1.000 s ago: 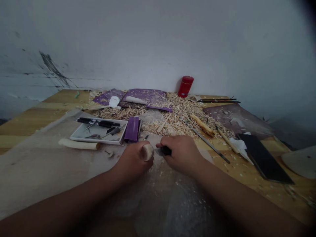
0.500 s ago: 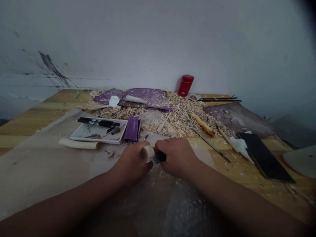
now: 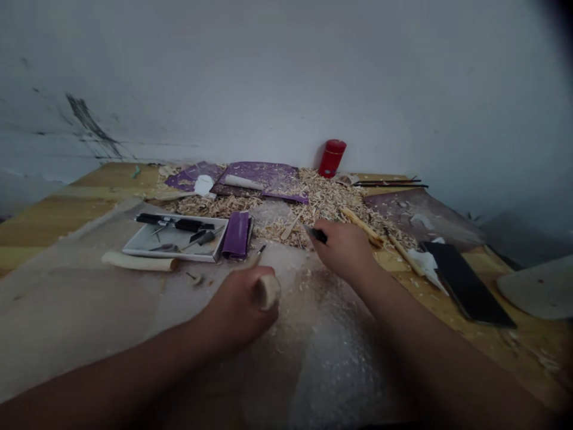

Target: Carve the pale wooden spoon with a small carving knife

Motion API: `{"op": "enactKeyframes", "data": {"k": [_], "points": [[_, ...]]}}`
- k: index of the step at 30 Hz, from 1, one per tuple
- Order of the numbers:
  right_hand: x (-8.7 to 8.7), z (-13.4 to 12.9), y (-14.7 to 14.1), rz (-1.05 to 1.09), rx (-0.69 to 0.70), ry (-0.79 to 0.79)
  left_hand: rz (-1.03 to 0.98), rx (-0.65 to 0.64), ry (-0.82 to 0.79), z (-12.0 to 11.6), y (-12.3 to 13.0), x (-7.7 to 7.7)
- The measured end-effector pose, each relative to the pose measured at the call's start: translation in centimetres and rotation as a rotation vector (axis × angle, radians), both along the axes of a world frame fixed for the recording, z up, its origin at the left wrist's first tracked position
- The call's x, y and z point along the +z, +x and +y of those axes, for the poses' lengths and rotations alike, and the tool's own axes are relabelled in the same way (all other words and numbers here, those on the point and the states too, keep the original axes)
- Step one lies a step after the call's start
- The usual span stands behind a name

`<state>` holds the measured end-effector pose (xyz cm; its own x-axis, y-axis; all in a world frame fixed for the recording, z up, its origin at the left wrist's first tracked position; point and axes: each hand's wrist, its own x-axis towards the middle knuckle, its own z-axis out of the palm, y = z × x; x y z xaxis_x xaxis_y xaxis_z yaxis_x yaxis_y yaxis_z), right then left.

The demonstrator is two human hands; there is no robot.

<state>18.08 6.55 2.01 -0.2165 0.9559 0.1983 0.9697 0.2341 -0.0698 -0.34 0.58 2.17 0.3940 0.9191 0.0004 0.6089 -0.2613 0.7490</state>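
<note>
One pale wooden piece (image 3: pixel 271 292), blunt rounded end showing, sits in the left hand (image 3: pixel 242 307), fingers curled around it. Right hand (image 3: pixel 342 248): fingers closed on a black-handled blade (image 3: pixel 319 235), held apart from the wooden piece, near loose, curly wood shavings (image 3: pixel 331 200). Below the hands: translucent, wrinkled plastic sheet (image 3: pixel 289 266). To the left: shallow white tray (image 3: pixel 144 239) holding slim black tools (image 3: pixel 193 225); beside it, glossy purple fold (image 3: pixel 236 236); in front, smooth, slightly bowed stick (image 3: pixel 139 261).
</note>
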Motion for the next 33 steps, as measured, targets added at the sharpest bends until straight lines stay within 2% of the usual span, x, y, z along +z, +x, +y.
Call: {"op": "enactKeyframes", "data": {"k": [5,8,16,21,24,28,33], "points": [[0.0,-2.1,-1.7,0.151,0.276,0.021,-0.016,0.132,0.063,1.6,-0.2,-0.7],[0.0,-3.1,-2.5,0.165,0.330,0.034,-0.017,0.156,0.058,1.8,-0.2,-0.8],[0.1,-3.7,-3.0,0.085,0.365,0.052,-0.036,0.142,0.046,1.9,-0.2,-1.1],[0.1,-3.9,-3.2,0.054,0.367,0.066,-0.047,0.089,0.013,1.7,-0.2,-1.1],[0.2,-3.9,-3.2,0.033,0.364,0.100,-0.070,0.052,-0.041,1.4,-0.2,-0.9],[0.3,-3.5,-3.1,-0.014,0.340,0.170,-0.212,-0.008,-0.143,1.2,-0.1,-0.8],[0.2,-3.1,-3.2,-0.069,0.306,0.232,-0.257,0.038,-0.233,1.9,-0.1,-0.9]]}}
